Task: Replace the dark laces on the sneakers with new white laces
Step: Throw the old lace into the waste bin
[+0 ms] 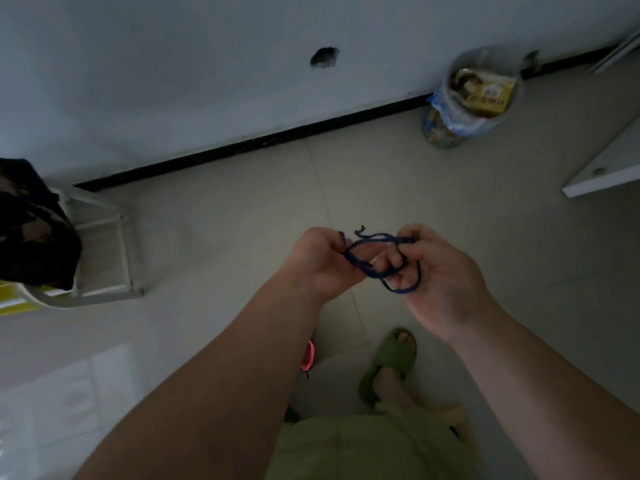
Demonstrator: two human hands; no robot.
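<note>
a: both bare forearms reach out from the bottom edge, over pale green clothing and a foot in a green slipper (391, 363) on the tiled floor (242, 220)

b: and how do the hands sit?

a: left hand (320, 263) has its fingers curled in, pinching one part of the dark lace (377, 261). right hand (441, 271) faces palm-in, thumb and curled fingers gripping the other part

b: so where is the lace exactly?

a: strung between the two hands in the air above the floor, tangled into a few loose loops. one loop hangs down against the right palm, and a frayed end sticks up near the middle. it's a thin, dark blue cord, soft looking

b: anything farther out?

a: a white wire rack (104, 244) at the left with dark cloth (34, 223) draped on it. beyond that, a black baseboard under a pale wall, and a round bin (471, 98) lined with a clear plastic bag, holding a printed package. a white board edge (602, 168) juts in at the right
</note>
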